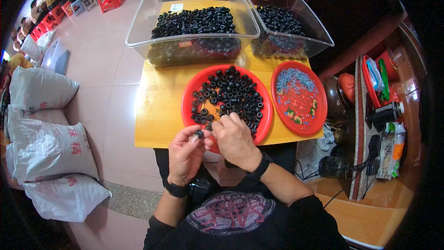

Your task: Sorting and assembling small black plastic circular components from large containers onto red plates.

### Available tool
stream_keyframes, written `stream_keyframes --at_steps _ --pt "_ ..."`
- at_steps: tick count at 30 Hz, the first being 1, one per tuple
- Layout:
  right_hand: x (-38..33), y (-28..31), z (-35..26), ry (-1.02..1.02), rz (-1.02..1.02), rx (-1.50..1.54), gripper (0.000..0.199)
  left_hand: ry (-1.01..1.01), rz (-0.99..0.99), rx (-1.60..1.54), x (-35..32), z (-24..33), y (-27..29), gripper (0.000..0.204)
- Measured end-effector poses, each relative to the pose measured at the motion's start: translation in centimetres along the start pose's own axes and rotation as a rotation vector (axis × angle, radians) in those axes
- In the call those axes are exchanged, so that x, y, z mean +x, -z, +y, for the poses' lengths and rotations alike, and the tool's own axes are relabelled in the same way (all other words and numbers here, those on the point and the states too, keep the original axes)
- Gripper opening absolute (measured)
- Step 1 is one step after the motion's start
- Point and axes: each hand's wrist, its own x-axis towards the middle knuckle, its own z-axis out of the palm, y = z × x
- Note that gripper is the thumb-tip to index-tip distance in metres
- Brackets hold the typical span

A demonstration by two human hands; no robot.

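1. One small black piece (200, 134) is pinched by my left hand's (186, 152) thumb and finger, at the red tray's (185, 102) near edge.
2. My right hand (235, 140) is there too, fingers curled; I cannot tell if they pinch anything.
3. More black pieces (238, 92) lie in the tray.

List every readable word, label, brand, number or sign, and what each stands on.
White sacks: large red characters; wording not copied here.
Right red tray: large character motif; not copied.
Left red tray: dark mark among black beads, mostly covered, unreadable.
Left clear bin: white label, too small to read.
Black shirt: pinkish print; no words I can make out.
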Motion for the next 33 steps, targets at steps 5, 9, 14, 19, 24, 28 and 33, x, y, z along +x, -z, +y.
stream_keyframes --at_steps 5,9,14,19,24,28,33 --pt "-0.1 -0.2 -0.2 -0.025 -0.009 0.048 0.006 0.014 -0.005 0.007 0.0 0.1 0.1 0.027" --pt "-0.2 0.7 0.9 -0.121 0.092 0.351 0.018 0.021 -0.036 -0.022 -0.1 0.0 -0.1 0.025" --pt "-0.8 3.4 2.1 -0.496 -0.169 1.007 0.012 0.065 -0.088 0.017 -0.2 -0.3 -1.0 0.024" --pt "-2.1 4.0 3.3 -0.374 0.011 1.025 0.012 0.069 -0.141 0.089 0.0 -1.0 -2.4 0.022" --pt "-2.8 4.7 3.4 -0.605 -0.091 1.524 0.012 0.109 -0.152 0.134 0.0 -1.3 -2.4 0.022" --pt "-3.3 4.6 3.6 -0.644 -0.092 1.607 0.013 0.111 -0.144 0.135 0.0 -1.4 -3.1 0.023" --pt "-3.0 5.7 2.4 -0.604 -0.057 1.543 0.013 0.11 -0.151 0.145 0.0 -1.6 -3.2 0.023"
